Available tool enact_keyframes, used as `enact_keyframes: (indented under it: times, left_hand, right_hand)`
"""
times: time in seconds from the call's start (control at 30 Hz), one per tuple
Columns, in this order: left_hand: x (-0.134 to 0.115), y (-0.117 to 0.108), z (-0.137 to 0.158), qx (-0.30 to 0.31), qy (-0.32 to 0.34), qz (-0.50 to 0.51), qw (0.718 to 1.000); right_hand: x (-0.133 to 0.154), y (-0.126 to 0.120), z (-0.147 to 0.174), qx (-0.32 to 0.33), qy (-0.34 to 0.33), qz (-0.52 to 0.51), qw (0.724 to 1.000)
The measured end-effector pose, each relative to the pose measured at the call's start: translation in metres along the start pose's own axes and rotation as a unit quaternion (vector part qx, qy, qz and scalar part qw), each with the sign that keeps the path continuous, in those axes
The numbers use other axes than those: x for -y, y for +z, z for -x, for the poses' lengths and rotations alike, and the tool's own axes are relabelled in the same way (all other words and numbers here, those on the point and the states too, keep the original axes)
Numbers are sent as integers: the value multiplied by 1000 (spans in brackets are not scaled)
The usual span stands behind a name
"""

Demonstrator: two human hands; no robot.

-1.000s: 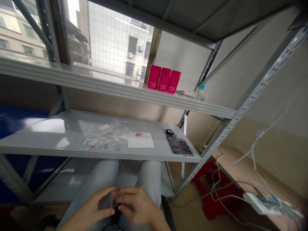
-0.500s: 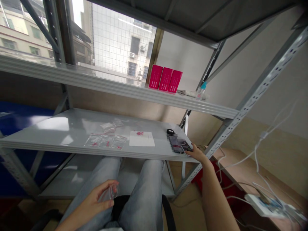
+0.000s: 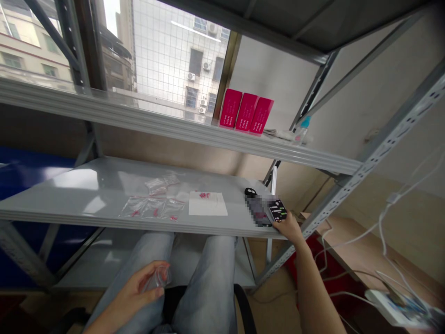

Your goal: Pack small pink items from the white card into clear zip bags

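Head view, near to far. Left hand (image 3: 139, 290) at 7 o'clock, over lap: fingers curled shut on small clear bag (image 3: 158, 278), thumb & fingertips pinching it. Right hand (image 3: 288, 227) at 4 o'clock, arm extended; fingers closed on phone (image 3: 277, 210) at shelf (image 3: 86, 185) front-right edge. Phone part-overhangs edge; black key fob (image 3: 249, 191) just behind. Mid-shelf, approx. 11 o'clock: row of clear bags (image 3: 151, 208) w/ red bits, white sheet (image 3: 207, 203) beside. Upper shelf, 12 o'clock: three pink boxes (image 3: 246, 111). Risk: light one-handed hold at edge; phone may slip & drop to floor. Thin bag may slide from pinch.
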State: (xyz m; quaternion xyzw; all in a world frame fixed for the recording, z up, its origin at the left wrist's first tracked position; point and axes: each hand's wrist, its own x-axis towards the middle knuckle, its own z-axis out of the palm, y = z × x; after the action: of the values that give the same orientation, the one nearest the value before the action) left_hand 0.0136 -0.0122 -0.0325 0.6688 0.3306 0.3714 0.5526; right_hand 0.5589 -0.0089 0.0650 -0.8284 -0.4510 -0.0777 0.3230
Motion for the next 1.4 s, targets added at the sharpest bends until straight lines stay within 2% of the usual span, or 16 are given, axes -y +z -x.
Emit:
enact_keyframes:
  times: [0.17, 0.3, 0.47, 0.77, 1.13, 1.4]
  left_hand:
    - [0, -1, 2, -18, -7, 9, 1000]
    - [0, 1, 5, -16, -3, 7, 1000]
    - [-3, 3, 10, -11, 6, 1, 1000]
    - [-18, 9, 16, -45, -11, 37, 998]
    - [-20, 6, 17, -41, -9, 51, 998]
    - [-5, 2, 10, -39, -11, 47, 998]
  right_hand:
    - [24, 3, 32, -142, 40, -24, 989]
    - [51, -11, 57, -205, 29, -67, 976]
    - [69, -31, 71, -229, 20, -71, 971]
    - [78, -50, 77, -270, -27, -94, 958]
    - [77, -41, 80, -308, -98, -130, 937]
    - [75, -33, 79, -311, -103, -125, 936]
